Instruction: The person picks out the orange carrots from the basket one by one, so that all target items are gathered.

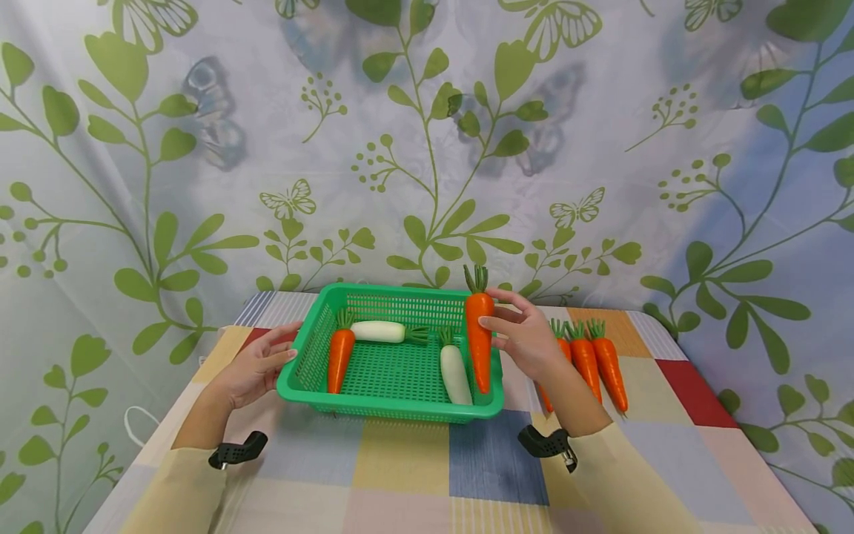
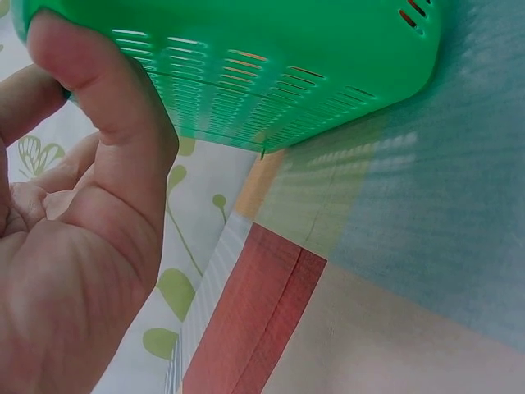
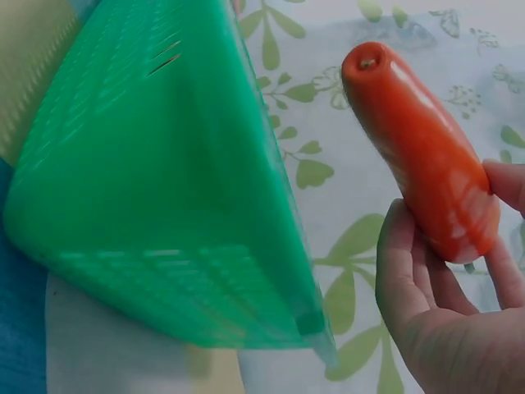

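A green plastic basket [image 1: 394, 409] stands in front of me on the table. My left hand [image 1: 260, 367] grips its left rim, thumb against the edge; the left wrist view shows this thumb [image 2: 107, 90] close up. With thumb and fingers, my right hand [image 1: 527, 337] holds a carrot [image 1: 479, 341] above the basket's right end, leaves up and tip down. The right wrist view shows the carrot [image 3: 426, 156] between thumb and fingers. Inside the basket lie another carrot [image 1: 341, 361] at the left, a white radish [image 1: 379, 331] along the back and a second white radish [image 1: 456, 374] at the right.
Right of the basket, several carrots [image 1: 607, 367] lie side by side on the patchwork tablecloth [image 1: 400, 460], partly behind my right forearm. A leaf-patterned curtain [image 1: 427, 148] hangs behind the table. At the left, a white cable [image 1: 131, 426] loops near the table edge.
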Demonstrator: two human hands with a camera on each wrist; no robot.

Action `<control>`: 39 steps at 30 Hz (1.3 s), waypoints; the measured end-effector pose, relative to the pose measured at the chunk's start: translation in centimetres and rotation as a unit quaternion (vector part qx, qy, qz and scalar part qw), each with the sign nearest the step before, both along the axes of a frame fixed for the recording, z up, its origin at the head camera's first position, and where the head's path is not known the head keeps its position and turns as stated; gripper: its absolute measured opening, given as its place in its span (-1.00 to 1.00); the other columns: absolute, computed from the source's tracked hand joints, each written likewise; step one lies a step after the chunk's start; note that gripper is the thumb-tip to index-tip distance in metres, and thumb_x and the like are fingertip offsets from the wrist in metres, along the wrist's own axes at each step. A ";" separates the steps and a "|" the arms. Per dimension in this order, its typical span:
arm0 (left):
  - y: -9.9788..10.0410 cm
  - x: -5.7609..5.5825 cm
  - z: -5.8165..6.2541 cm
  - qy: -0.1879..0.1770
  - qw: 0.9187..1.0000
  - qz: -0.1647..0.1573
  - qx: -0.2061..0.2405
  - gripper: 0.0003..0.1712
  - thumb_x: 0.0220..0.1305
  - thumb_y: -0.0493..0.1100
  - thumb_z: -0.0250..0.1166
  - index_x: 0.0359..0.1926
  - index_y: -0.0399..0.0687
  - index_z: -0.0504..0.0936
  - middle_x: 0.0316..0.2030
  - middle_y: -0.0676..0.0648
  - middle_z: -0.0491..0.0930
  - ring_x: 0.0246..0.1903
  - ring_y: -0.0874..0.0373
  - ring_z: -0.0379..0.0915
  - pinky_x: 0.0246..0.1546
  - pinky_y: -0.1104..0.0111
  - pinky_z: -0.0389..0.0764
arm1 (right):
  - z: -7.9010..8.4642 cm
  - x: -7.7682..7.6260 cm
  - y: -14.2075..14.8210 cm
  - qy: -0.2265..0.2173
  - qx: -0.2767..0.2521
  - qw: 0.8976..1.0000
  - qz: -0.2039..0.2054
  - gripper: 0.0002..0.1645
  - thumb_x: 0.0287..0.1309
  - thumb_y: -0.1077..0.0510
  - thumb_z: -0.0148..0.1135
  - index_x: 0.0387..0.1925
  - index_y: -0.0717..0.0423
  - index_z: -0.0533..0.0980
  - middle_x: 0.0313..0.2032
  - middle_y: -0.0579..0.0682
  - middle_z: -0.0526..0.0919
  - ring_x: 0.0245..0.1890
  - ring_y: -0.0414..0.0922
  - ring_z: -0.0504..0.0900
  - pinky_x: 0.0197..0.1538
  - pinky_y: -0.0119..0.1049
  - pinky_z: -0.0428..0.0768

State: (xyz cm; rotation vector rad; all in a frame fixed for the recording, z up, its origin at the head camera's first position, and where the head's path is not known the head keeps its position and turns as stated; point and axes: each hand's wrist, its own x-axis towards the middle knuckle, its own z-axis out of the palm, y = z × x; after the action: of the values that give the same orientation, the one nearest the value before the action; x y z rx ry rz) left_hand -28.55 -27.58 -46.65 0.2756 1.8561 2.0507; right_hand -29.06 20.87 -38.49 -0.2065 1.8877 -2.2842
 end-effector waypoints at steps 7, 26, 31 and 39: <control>0.0 0.0 0.2 -0.003 1.000 -0.005 0.005 -0.19 0.57 -0.20 0.11 0.63 -0.05 -0.10 0.16 0.00 0.65 -0.04 0.06 0.76 -0.06 0.16 0.76 | -0.6 1.0 1.8 0.011 -0.018 1.000 -0.023 -0.30 0.30 0.30 0.33 0.43 0.05 0.34 0.01 -0.03 0.62 -0.06 -0.12 0.70 0.00 -0.26 0.78; -0.1 -0.2 0.0 -0.002 1.000 -0.002 -0.009 -0.19 0.56 -0.18 0.13 0.63 -0.03 -0.09 0.15 0.00 0.64 -0.04 0.06 0.76 -0.05 0.14 0.76 | -2.5 2.7 7.5 0.042 -0.053 0.997 -0.035 -0.37 0.38 0.36 0.22 0.43 0.06 0.37 0.01 -0.11 0.66 -0.11 -0.15 0.73 -0.14 -0.36 0.77; -0.1 -0.3 -0.1 -0.002 1.000 0.001 -0.013 -0.20 0.56 -0.19 0.12 0.63 -0.02 -0.07 0.15 0.02 0.65 -0.04 0.06 0.76 -0.04 0.14 0.76 | -3.1 2.9 8.8 0.053 -0.032 0.997 -0.046 -0.33 0.37 0.35 0.23 0.46 0.03 0.36 0.06 -0.13 0.64 -0.08 -0.18 0.71 -0.15 -0.39 0.76; -0.1 -0.3 -0.2 0.004 1.000 0.004 -0.016 -0.21 0.56 -0.18 0.12 0.63 -0.02 -0.06 0.18 -0.03 0.63 -0.04 0.05 0.76 -0.05 0.12 0.76 | -4.4 2.8 10.9 0.068 -0.039 0.996 -0.052 -0.32 0.38 0.41 0.17 0.47 0.05 0.34 -0.01 -0.17 0.70 -0.14 -0.23 0.70 -0.25 -0.50 0.69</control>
State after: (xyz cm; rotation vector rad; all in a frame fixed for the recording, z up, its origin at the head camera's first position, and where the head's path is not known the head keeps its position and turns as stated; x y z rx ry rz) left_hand -28.89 -27.70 -46.84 0.2689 1.8966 2.0250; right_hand -26.22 31.73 -42.89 -0.2883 1.9163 -2.4750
